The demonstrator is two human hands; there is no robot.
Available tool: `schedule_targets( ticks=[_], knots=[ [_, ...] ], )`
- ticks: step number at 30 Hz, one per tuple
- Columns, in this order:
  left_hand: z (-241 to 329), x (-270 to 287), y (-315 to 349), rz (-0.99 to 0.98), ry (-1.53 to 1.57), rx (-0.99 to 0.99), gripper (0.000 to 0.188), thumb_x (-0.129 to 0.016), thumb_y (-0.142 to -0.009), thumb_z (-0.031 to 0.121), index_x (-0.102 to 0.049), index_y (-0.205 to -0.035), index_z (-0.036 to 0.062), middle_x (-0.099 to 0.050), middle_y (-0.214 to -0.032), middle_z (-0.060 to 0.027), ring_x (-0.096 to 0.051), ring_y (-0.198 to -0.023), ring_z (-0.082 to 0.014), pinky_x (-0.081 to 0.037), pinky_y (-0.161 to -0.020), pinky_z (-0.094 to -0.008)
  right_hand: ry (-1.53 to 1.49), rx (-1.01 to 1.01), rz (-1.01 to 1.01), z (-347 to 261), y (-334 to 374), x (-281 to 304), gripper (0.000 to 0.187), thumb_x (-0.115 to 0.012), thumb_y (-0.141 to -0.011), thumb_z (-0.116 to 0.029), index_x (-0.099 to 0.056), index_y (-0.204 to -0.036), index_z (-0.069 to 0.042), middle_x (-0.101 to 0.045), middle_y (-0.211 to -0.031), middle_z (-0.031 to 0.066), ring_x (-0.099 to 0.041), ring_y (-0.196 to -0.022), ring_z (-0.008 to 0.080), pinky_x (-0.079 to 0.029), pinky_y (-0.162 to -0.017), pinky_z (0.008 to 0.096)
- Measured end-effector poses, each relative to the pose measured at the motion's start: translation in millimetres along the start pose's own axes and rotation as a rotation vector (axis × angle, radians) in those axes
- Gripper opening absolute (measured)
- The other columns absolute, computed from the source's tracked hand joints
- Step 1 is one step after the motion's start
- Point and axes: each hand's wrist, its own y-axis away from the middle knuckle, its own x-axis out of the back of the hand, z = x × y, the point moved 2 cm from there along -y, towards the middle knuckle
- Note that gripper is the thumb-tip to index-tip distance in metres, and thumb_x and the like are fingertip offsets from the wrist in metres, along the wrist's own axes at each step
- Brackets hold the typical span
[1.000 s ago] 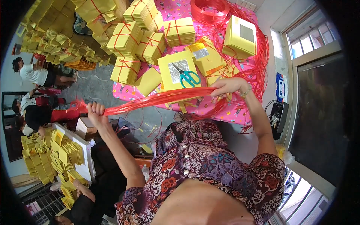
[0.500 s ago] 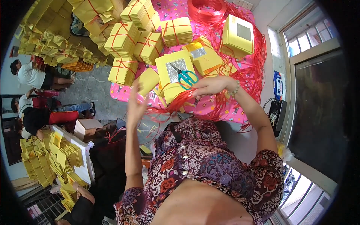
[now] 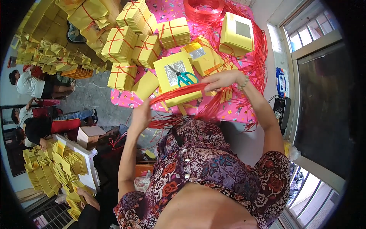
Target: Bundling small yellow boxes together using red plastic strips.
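Observation:
A bundle of red plastic strands (image 3: pixel 177 92) stretches between my two hands, above the near edge of the pink table. My left hand (image 3: pixel 141 115), somewhat blurred, is closed round the bundle's left end, and loose ends hang below it. My right hand (image 3: pixel 223 81), with a beaded bracelet at the wrist, grips the other end. Just beyond the strands lies a stack of yellow paper (image 3: pixel 163 68) with a silver square on top. Teal-handled scissors (image 3: pixel 186 78) rest on that stack, blades pointing away to the left.
Yellow paper bundles (image 3: pixel 146 49) tied in red stand at the far left of the pink tablecloth (image 3: pixel 244 110). A coil of red strapping (image 3: pixel 204 10) lies at the back, with loose strands down the right side. Co-workers handle yellow paper (image 3: pixel 70 158) at left. A window (image 3: pixel 320 114) borders the right.
My left hand, previously spread and apart from the strands, has come down and closed on them. The bundle is now pulled straight between both hands.

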Motion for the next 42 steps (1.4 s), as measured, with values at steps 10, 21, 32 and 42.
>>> schedule_targets(
  ticks=[10,21,32,42],
  knots=[
    [-95.5,7.7,55.5,0.054,-0.082,0.178,0.02,-0.051,-0.084,0.006,-0.05,-0.104,0.0042,-0.056,-0.089,-0.0219,-0.054,-0.085,-0.0406,-0.043,-0.069,-0.0434,0.397,-0.15,0.256,11.7,16.0,-1.8,0.029,-0.044,-0.094,-0.031,-0.05,-0.098,-0.003,-0.052,-0.073,0.0076,-0.052,-0.07,0.0211,-0.042,-0.062,0.0346],
    [91.1,-21.2,-41.1,-0.016,0.087,-0.206,0.061,-0.066,-0.073,0.017,-0.037,-0.125,0.0038,-0.056,-0.093,-0.0241,-0.055,-0.091,-0.0402,-0.043,-0.075,-0.0476,0.848,-0.004,0.421,-73.5,-38.9,-40.0,0.024,-0.049,-0.089,-0.027,-0.046,-0.095,-0.003,-0.057,-0.077,0.0207,-0.057,-0.073,0.0399,-0.043,-0.063,0.0483],
    [-19.8,-17.8,25.7,-0.033,-0.049,0.001,0.012,-0.048,-0.085,0.009,-0.047,-0.094,0.003,-0.057,-0.069,-0.0226,-0.057,-0.065,-0.041,-0.043,-0.056,-0.0485,1.127,-0.176,0.77,14.2,23.9,-14.6,0.007,-0.048,-0.084,-0.012,-0.047,-0.086,-0.006,-0.057,-0.071,0.0104,-0.058,-0.071,0.0302,-0.039,-0.067,0.0417],
    [62.0,1.7,-30.0,-0.007,0.078,-0.303,0.088,-0.073,-0.069,0.045,-0.033,-0.133,-0.001,-0.048,-0.121,-0.0219,-0.048,-0.112,-0.0342,-0.037,-0.095,-0.041,1.36,-0.084,0.73,-41.1,-28.0,-50.7,0.008,-0.051,-0.078,-0.013,-0.048,-0.083,-0.008,-0.056,-0.073,0.0047,-0.059,-0.076,0.0189,-0.041,-0.068,0.0335]
  ],
)
